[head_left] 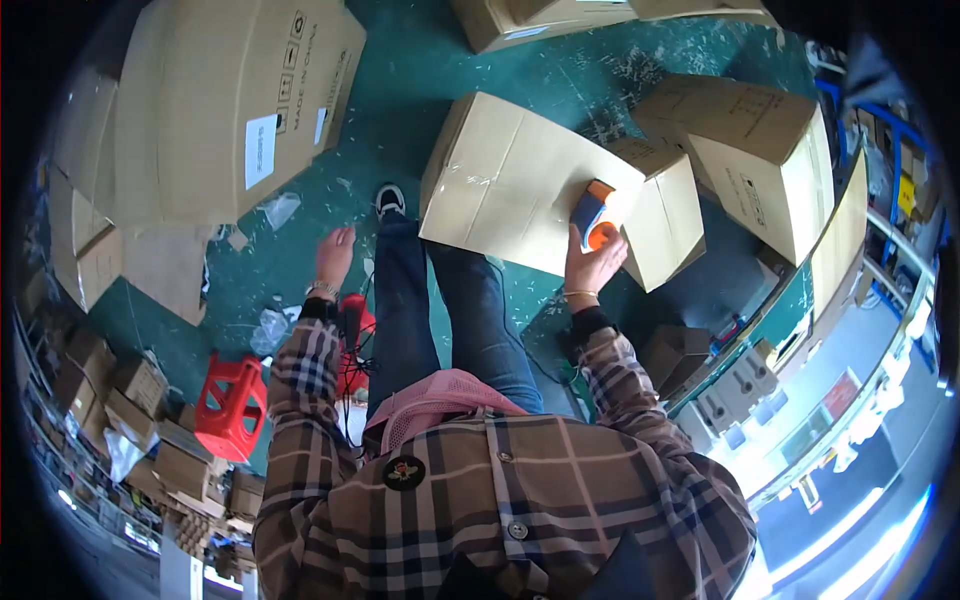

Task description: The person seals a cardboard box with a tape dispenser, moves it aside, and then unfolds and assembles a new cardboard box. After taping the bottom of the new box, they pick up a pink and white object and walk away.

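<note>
My right hand (596,262) is closed on a blue and orange tape dispenser (590,207), which rests on top of a brown cardboard box (510,180) in front of me. A shiny strip of clear tape lies across the left part of that box. To the left of my legs hangs my left hand (335,255), its fingers loosely curled together and nothing visible in them. It is apart from the box.
Large cartons (215,110) stand at the far left, with a loose cardboard sheet (165,268) beside them. More boxes (745,150) are at the right. A red plastic stool (232,408) stands at the left, near plastic scraps (270,330) on the green floor.
</note>
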Motion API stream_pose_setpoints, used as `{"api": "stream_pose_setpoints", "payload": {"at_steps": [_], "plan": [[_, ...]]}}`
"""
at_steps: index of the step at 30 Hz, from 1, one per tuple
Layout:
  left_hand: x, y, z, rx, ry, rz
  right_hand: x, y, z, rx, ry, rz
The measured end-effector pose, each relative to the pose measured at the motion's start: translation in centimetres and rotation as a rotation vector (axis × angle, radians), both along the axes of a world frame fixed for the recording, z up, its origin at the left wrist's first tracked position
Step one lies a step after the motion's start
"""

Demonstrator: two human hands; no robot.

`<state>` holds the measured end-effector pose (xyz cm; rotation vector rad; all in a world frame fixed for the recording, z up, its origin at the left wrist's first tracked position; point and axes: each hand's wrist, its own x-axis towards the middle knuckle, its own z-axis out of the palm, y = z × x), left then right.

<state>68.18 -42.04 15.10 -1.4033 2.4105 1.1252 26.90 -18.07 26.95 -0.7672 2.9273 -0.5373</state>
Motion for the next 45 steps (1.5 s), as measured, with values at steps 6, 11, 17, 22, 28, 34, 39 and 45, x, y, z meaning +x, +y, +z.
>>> {"api": "stream_pose_setpoints", "payload": {"at_steps": [6, 11, 17, 22, 28, 34, 39, 45], "plan": [[2.5, -0.2, 1.4, 0.287, -0.038, 0.32, -2.3, 1.6, -4.1, 0.577, -0.049, -0.07], [-1.2, 2.9, 2.0, 0.348, 0.092, 0.264, -0.4, -1.3, -2.7, 0.226, 0.02, 0.046], [1.9, 2.7, 0.1, 0.294, 0.046, 0.053, 14.6, -23.5, 10.2, -0.376, -0.063, 0.797], [4.7, 0.5, -2.8, -0.063, 0.262, -0.013, 23.5, -39.3, 14.6, -0.496, -0.088, 1.148], [4.1, -2.2, -3.5, -0.256, 0.423, -0.516, 28.6, -46.0, 10.8, -0.397, 0.29, 1.13], [-1.0, -9.3, 0.3, 0.613, 0.133, -0.013, 15.3, -31.4, 10.3, -0.607, -0.091, 0.762], [-10.1, -9.9, -0.7, 0.968, -0.026, 0.117, -2.2, -5.8, -5.6, 0.065, -0.087, -0.404], [-23.5, -9.7, -3.0, 0.877, 0.122, 0.431, -12.4, 7.0, -11.9, -0.213, -0.585, -0.683]]}}
